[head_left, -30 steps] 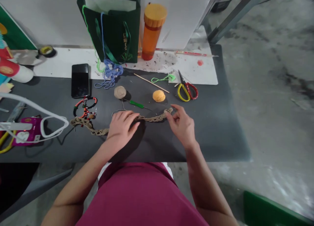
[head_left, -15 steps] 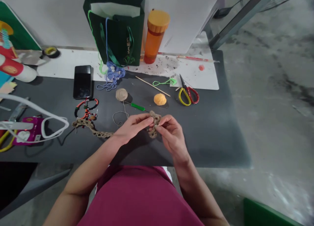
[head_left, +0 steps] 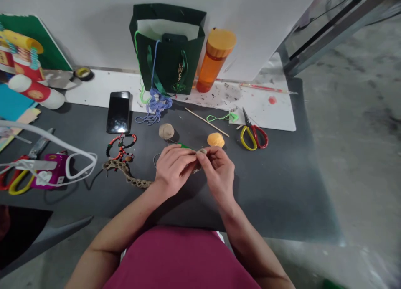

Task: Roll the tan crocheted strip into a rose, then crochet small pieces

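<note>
A brown crocheted strip [head_left: 138, 181] is laid along the dark grey tabletop [head_left: 275, 193], its far part stretched out to the left and its near end lifted between both hands; the length between is covered by the left hand [head_left: 174, 168]. That end is pinched between thumb and fingertips of the right hand [head_left: 219, 170], and it is gripped by the left fingers as well, though their exact hold is partly hidden.

Just beyond the hands, a green-handled tool [head_left: 185, 146] is partly covered by the left hand, near a ball of brown yarn [head_left: 166, 131] and a yellow ball [head_left: 216, 140]. A thin stick [head_left: 206, 122] is set slantwise behind them, and scissors [head_left: 261, 139] are placed to the right. At the strip's left end, beaded strings [head_left: 117, 149] are bunched below a black phone [head_left: 119, 113].

The back of the table is covered by a stained white board [head_left: 277, 118], on which a dark green paper bag [head_left: 167, 72] and an orange bottle [head_left: 215, 61] are stood against a pale wall [head_left: 247, 13]. To the right, a scuffed grey floor [head_left: 360, 155] is crossed by a metal bar [head_left: 332, 40].
</note>
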The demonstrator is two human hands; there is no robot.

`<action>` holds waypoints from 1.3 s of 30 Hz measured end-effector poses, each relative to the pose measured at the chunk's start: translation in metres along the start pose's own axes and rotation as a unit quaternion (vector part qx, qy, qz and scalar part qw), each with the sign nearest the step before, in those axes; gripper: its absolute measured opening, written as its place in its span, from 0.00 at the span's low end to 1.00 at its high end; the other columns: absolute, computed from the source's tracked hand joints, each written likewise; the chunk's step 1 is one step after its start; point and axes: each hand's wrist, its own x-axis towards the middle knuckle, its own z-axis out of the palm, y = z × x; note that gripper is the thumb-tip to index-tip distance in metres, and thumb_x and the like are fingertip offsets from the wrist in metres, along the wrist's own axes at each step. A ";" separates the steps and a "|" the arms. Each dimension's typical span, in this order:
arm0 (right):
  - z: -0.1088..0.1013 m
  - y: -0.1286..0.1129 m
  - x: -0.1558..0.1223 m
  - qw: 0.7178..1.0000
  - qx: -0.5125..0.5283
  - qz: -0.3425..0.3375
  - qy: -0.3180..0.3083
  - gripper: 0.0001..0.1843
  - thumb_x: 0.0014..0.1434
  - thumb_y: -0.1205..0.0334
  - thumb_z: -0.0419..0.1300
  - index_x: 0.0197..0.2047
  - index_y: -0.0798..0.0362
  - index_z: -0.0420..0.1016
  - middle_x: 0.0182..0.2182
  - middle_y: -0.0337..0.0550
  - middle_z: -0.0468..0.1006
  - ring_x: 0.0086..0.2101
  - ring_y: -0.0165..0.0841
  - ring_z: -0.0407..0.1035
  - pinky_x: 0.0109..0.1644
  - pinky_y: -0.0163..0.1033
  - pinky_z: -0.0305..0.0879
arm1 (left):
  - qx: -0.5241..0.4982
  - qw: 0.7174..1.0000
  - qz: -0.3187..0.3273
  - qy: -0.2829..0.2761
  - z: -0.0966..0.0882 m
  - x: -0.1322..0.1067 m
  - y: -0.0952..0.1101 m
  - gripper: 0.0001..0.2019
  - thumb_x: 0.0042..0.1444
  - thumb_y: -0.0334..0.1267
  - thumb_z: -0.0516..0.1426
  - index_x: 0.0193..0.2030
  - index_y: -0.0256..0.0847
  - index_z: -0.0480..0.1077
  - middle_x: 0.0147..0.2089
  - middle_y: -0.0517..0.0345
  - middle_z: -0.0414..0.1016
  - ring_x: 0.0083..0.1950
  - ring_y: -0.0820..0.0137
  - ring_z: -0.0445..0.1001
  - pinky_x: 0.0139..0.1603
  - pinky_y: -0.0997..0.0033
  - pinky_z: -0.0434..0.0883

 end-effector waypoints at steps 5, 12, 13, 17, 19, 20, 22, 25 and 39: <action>-0.001 0.011 0.001 0.996 0.083 0.044 -0.014 0.11 0.59 0.50 0.67 0.36 0.48 0.78 0.31 0.39 0.82 0.32 0.31 0.76 0.37 0.36 0.75 | -0.185 0.954 -0.237 -0.024 0.003 -0.004 -0.001 0.13 0.57 0.36 0.64 0.49 0.42 0.74 0.42 0.53 0.82 0.43 0.67 0.80 0.48 0.65 0.76; 0.000 0.018 0.000 0.992 0.089 0.075 -0.056 0.13 0.54 0.51 0.71 0.40 0.47 0.79 0.33 0.38 0.82 0.33 0.31 0.77 0.38 0.37 0.76 | -0.209 0.916 -0.339 -0.050 0.003 -0.002 -0.004 0.05 0.55 0.39 0.65 0.35 0.42 0.77 0.34 0.57 0.78 0.37 0.68 0.74 0.43 0.67 0.72; 0.001 0.019 0.000 0.991 0.095 0.080 -0.048 0.14 0.51 0.52 0.73 0.39 0.47 0.79 0.32 0.37 0.82 0.33 0.31 0.77 0.37 0.36 0.76 | -0.208 0.918 -0.335 -0.044 0.003 -0.002 -0.004 0.05 0.55 0.39 0.65 0.35 0.42 0.76 0.34 0.57 0.78 0.38 0.69 0.74 0.43 0.68 0.71; 0.001 0.019 0.003 0.986 0.134 0.102 -0.007 0.12 0.53 0.50 0.71 0.34 0.48 0.80 0.30 0.38 0.82 0.30 0.30 0.75 0.36 0.37 0.76 | -0.312 0.862 -0.399 -0.023 0.003 -0.001 -0.003 0.12 0.54 0.46 0.66 0.34 0.41 0.73 0.32 0.60 0.75 0.33 0.73 0.71 0.37 0.72 0.70; -0.001 0.018 0.004 0.984 0.142 0.103 -0.016 0.12 0.55 0.49 0.69 0.35 0.48 0.79 0.30 0.38 0.82 0.29 0.30 0.75 0.36 0.37 0.75 | -0.357 0.832 -0.425 -0.016 0.004 -0.001 -0.004 0.15 0.52 0.49 0.68 0.34 0.40 0.72 0.32 0.60 0.74 0.33 0.74 0.71 0.36 0.73 0.69; -0.002 0.018 0.004 0.985 0.141 0.096 -0.027 0.13 0.54 0.49 0.70 0.37 0.48 0.79 0.31 0.39 0.82 0.30 0.30 0.75 0.37 0.37 0.76 | -0.367 0.826 -0.429 -0.015 0.005 0.000 -0.004 0.17 0.50 0.49 0.69 0.34 0.40 0.72 0.32 0.61 0.74 0.33 0.74 0.71 0.36 0.73 0.69; -0.002 0.018 0.003 0.988 0.127 0.076 -0.038 0.15 0.51 0.51 0.72 0.40 0.47 0.79 0.34 0.39 0.82 0.33 0.31 0.76 0.39 0.37 0.76 | -0.367 0.826 -0.427 -0.024 0.006 0.001 -0.003 0.17 0.48 0.49 0.70 0.33 0.40 0.71 0.31 0.61 0.73 0.32 0.74 0.71 0.35 0.74 0.69; -0.001 0.021 0.001 0.993 0.091 0.070 -0.013 0.12 0.52 0.52 0.72 0.36 0.48 0.78 0.32 0.37 0.81 0.32 0.30 0.75 0.37 0.36 0.74 | -0.361 0.832 -0.421 -0.034 0.007 0.001 -0.001 0.17 0.48 0.47 0.71 0.33 0.40 0.72 0.29 0.62 0.72 0.30 0.75 0.70 0.34 0.74 0.68; -0.002 0.020 0.002 0.999 0.022 0.029 -0.020 0.11 0.59 0.51 0.66 0.32 0.49 0.78 0.27 0.38 0.81 0.29 0.30 0.74 0.35 0.37 0.74 | -0.384 0.812 -0.437 0.044 0.014 -0.003 -0.002 0.16 0.47 0.48 0.71 0.31 0.40 0.74 0.31 0.61 0.76 0.32 0.74 0.72 0.38 0.72 0.71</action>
